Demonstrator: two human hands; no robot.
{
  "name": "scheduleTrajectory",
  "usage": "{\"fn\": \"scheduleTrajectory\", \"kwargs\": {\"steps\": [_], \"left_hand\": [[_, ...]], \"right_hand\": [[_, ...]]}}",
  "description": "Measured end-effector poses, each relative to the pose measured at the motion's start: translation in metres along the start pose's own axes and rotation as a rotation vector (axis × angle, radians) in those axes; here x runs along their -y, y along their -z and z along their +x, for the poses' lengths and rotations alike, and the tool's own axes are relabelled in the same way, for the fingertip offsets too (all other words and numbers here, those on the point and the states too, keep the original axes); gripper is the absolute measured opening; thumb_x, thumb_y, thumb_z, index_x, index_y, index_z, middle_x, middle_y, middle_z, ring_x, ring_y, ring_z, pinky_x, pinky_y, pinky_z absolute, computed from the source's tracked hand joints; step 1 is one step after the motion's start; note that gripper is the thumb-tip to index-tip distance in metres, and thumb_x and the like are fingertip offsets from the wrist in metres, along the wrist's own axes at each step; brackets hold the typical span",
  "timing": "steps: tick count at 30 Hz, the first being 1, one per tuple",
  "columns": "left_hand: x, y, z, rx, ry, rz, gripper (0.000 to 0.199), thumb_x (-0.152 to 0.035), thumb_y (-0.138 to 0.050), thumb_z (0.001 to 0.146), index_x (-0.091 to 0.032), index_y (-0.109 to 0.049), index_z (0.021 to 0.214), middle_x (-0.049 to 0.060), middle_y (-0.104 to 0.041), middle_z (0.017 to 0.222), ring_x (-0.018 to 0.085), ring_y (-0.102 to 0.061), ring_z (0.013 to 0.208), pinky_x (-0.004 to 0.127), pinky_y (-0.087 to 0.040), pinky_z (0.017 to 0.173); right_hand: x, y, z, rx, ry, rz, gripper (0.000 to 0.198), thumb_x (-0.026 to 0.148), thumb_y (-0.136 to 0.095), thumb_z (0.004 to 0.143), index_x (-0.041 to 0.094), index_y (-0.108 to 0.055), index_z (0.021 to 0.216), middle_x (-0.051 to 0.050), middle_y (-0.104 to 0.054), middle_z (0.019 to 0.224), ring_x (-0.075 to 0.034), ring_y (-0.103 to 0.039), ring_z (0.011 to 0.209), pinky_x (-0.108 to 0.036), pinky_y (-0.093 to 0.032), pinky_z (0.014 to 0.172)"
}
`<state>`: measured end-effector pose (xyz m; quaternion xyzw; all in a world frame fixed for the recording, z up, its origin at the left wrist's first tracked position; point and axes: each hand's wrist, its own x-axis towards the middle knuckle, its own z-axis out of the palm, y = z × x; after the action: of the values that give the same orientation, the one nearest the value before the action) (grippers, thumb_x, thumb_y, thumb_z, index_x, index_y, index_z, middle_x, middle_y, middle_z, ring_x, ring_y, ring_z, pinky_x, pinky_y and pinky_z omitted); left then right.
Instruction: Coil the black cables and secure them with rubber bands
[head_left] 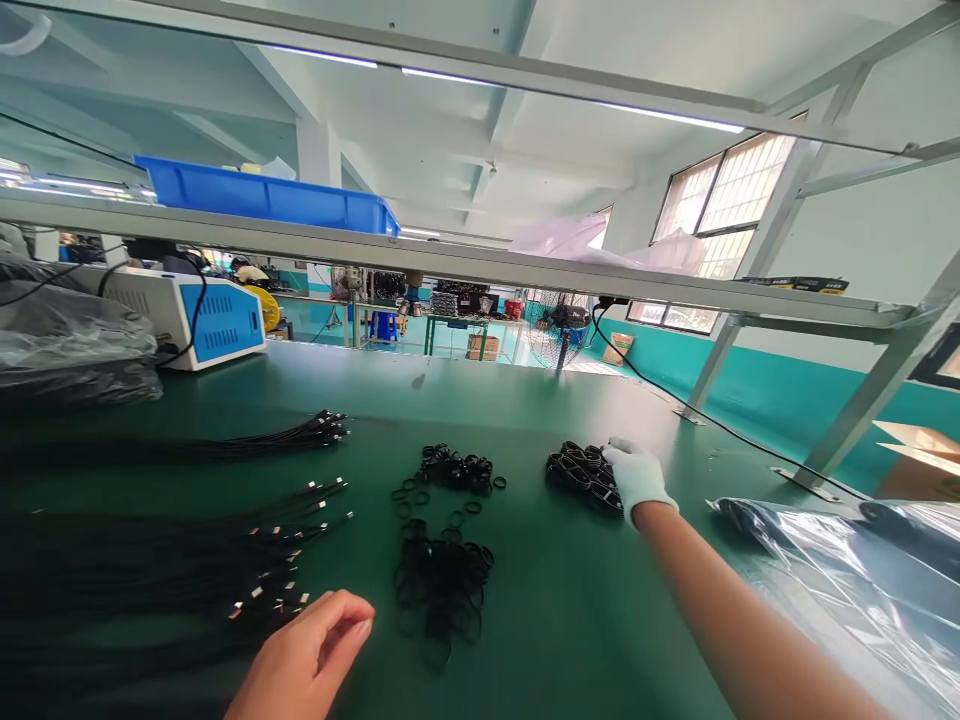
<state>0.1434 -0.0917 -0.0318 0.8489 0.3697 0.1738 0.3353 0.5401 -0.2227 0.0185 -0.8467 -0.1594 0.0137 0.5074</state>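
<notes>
My bare left hand (307, 655) is low in the view, thumb and fingertips brought together, with nothing visible between them. Beside it lie the ends of loose black cables (285, 540) with small white connectors. My right hand (637, 475), in a white glove, reaches out to a pile of coiled black cables (581, 472). Its fingers close over the right edge of that pile, and the fingertips are partly hidden. Between my hands are a heap of small black rings (457, 470) and, nearer me, a heap of larger black bands (442, 575).
The green tabletop (525, 400) carries another cable bundle (300, 432) at left. A blue-and-white machine (217, 318) and plastic-wrapped goods (75, 335) stand at the back left. Clear plastic bags (847, 570) lie at right. A shelf (465, 255) with a blue bin (262, 200) spans overhead.
</notes>
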Motion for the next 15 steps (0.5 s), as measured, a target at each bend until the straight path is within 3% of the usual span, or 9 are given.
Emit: {"fn": "scheduleTrajectory", "kwargs": {"steps": [3,6,8,12,15], "left_hand": [[-0.010,-0.002,-0.002,-0.041,-0.047,-0.009,0.018,-0.032,-0.045,0.083,-0.025,-0.059,0.075,-0.002,-0.063,0.075,0.016,-0.058,0.070,0.023,-0.042,0.064],[-0.027,-0.001,-0.019,-0.085,-0.083,-0.076,0.013,-0.022,-0.048,0.080,-0.023,-0.060,0.077,0.000,-0.063,0.077,0.016,-0.059,0.072,0.024,-0.043,0.066],[-0.038,0.003,-0.034,-0.097,-0.112,-0.071,0.010,-0.018,-0.053,0.077,-0.022,-0.062,0.078,0.001,-0.063,0.078,0.016,-0.060,0.071,0.024,-0.044,0.066],[-0.037,0.031,-0.062,-0.154,-0.121,0.126,0.011,-0.019,-0.057,0.077,-0.024,-0.062,0.085,-0.001,-0.065,0.084,0.014,-0.060,0.075,0.022,-0.044,0.068],[-0.007,0.072,-0.083,-0.265,0.068,0.420,0.010,-0.021,-0.051,0.084,-0.026,-0.059,0.081,-0.005,-0.063,0.082,0.011,-0.059,0.075,0.020,-0.042,0.066]], "right_hand": [[0.029,-0.009,-0.034,0.082,0.051,0.154,0.036,0.030,-0.051,0.086,0.015,-0.050,0.119,-0.011,-0.058,0.116,-0.021,-0.057,0.103,-0.037,-0.047,0.088],[0.056,-0.035,-0.091,0.265,0.108,0.296,0.042,0.027,-0.053,0.080,0.014,-0.052,0.120,-0.012,-0.060,0.119,-0.022,-0.055,0.112,-0.032,-0.043,0.095],[0.065,-0.053,-0.135,0.393,0.127,0.362,0.047,0.034,-0.057,0.075,0.016,-0.053,0.118,-0.011,-0.059,0.122,-0.024,-0.052,0.116,-0.034,-0.041,0.098],[0.055,-0.083,-0.210,0.610,0.072,0.298,0.056,0.049,-0.061,0.063,0.022,-0.057,0.113,-0.010,-0.060,0.121,-0.029,-0.053,0.114,-0.037,-0.046,0.093],[0.037,-0.095,-0.242,0.702,0.017,0.157,0.057,0.055,-0.058,0.063,0.027,-0.057,0.112,-0.008,-0.059,0.122,-0.031,-0.057,0.108,-0.040,-0.053,0.080]]}}
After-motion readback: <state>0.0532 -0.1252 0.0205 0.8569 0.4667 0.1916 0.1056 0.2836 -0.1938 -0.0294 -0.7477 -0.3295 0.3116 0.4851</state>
